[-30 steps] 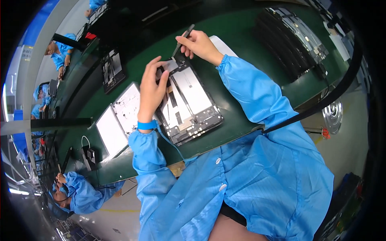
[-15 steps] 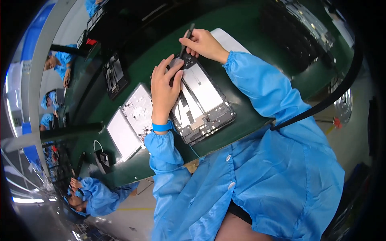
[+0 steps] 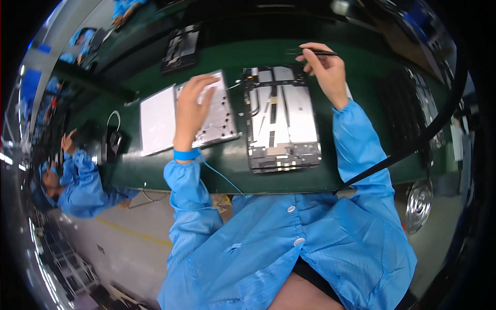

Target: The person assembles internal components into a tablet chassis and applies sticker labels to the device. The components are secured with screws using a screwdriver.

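An opened tablet point(image 3: 305, 121), its inner boards, ribbon strips and silver-white panels bare, lies on the green bench in front of me. Black tweezers point(image 3: 326, 52) are pinched in my right hand point(image 3: 328, 75), just off the tablet's upper right corner, with the tips pointing left. My left hand point(image 3: 194, 111) hovers over a white sheet point(image 3: 214, 121) dotted with small black parts; its fingers are stretched out, and I see nothing in them. Around that wrist runs a blue strap point(image 3: 186, 155) with a thin cord. A plain white panel point(image 3: 157, 121) adjoins the dotted sheet.
Another opened tablet point(image 3: 180, 49) lies farther back. Dark flat units stand in a row point(image 3: 413, 103) on the right. A small black device point(image 3: 111, 143) with a white cable sits at left, near a co-worker in blue point(image 3: 85, 181). A black strap point(image 3: 408, 150) crosses my right arm.
My left hand has left the tablet and moved left over the dotted sheet. My right hand has drawn off to the tablet's upper right, still holding the tweezers. The whole view has turned.
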Demonstrator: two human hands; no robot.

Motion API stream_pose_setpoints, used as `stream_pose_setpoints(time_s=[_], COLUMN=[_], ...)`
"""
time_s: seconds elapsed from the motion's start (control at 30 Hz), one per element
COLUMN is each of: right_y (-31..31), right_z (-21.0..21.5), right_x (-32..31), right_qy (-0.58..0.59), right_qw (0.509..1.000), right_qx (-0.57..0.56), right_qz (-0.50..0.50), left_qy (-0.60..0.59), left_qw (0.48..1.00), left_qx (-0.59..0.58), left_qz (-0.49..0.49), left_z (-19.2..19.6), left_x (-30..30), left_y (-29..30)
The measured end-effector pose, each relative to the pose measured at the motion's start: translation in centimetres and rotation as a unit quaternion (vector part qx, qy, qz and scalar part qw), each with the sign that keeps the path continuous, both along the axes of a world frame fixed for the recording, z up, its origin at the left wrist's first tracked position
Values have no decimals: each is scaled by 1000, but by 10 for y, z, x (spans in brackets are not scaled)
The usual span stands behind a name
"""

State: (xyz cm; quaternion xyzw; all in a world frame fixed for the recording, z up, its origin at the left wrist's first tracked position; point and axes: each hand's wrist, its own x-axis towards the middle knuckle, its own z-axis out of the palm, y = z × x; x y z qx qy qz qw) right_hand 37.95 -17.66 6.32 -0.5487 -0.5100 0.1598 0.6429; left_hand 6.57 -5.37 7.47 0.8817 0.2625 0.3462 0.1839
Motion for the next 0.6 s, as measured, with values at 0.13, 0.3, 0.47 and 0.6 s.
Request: stream_pose_setpoints(time_s=[0.13, 0.3, 0.47, 0.6], right_y=[31, 124, 172, 162], right_z=[28, 38, 5, -11], right_x=[-35, -106, -150, -160], right_qy=[-68, -250, -231, -331], right_qw=[990, 926, 930, 893], right_qx=[-29, -45, -78, -120], right_qz=[117, 279, 276, 281], left_qy=[64, 75, 95, 71], left_qw=[992, 992, 991, 997], left_qx=[-29, -72, -90, -26], left_qz=[105, 69, 2, -2], left_z=[-37, -50, -45, -44], left_x=[-87, -97, -86, -94], left_y=[44, 62, 68, 72])
